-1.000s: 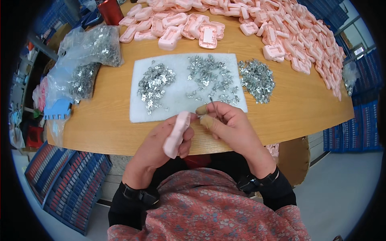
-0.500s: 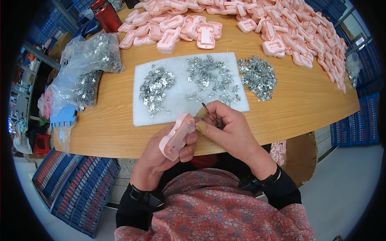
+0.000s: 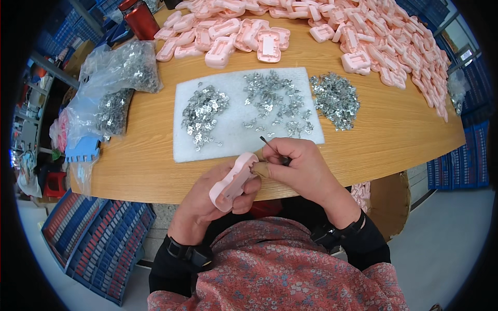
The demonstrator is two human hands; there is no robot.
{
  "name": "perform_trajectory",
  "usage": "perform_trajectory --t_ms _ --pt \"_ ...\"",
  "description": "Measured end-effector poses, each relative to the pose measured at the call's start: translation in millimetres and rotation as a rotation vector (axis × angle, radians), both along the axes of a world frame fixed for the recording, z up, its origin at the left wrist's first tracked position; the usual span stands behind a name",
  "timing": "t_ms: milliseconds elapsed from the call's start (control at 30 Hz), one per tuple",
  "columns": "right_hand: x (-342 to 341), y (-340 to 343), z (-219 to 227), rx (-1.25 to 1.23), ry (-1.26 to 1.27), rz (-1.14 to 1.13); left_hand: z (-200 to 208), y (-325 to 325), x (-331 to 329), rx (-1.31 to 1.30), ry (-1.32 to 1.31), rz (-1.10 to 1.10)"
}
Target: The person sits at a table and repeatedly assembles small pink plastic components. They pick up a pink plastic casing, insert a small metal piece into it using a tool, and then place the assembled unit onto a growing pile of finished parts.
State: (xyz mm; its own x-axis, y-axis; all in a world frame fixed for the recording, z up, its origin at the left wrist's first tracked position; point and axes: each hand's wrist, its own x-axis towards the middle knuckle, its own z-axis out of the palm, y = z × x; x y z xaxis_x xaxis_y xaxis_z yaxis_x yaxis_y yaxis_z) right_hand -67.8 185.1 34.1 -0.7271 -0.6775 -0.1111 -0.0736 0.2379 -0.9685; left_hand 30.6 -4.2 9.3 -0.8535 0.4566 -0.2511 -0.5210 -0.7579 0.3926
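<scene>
My left hand (image 3: pixel 201 196) is closed around a pink plastic shell (image 3: pixel 232 184), tilted with its hollow inner side toward my right hand. Tan covers (image 3: pixel 263 169) sit on fingertips of my right hand (image 3: pixel 306 168), which pinch at the shell's far end. A thin dark rod-like tool (image 3: pixel 266 142) lies in that same hand, its tip pointing up and left. Whether a small metal part is between the fingertips is hidden. Just beyond my hands, a white foam sheet (image 3: pixel 236 132) carries loose heaps of small silvery metal contact pieces (image 3: pixel 204 115).
Another metal heap (image 3: pixel 337 101) lies on the wooden table (image 3: pixel 394 124) right of the foam. Many pink shells (image 3: pixel 384 44) are piled across the back and right. Plastic bags of metal pieces (image 3: pixel 137 67), a blue foam piece (image 3: pixel 83 149) and a red flask (image 3: pixel 139 19) stand left.
My right fingertips have moved in against the shell's far end, and the tool has tipped flatter. Shell and left hand have shifted slightly down and right.
</scene>
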Motion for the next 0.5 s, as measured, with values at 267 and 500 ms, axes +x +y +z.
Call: perform_trajectory --t_ms 267,500 --pt "-14.0 21.2 5.5 0.017 -0.034 -0.02 4.1 -9.0 4.7 -0.293 0.126 -0.067" --pt "-26.9 -4.6 12.1 0.182 0.314 -0.044 -6.6 -13.9 12.4 -0.222 0.033 0.137"
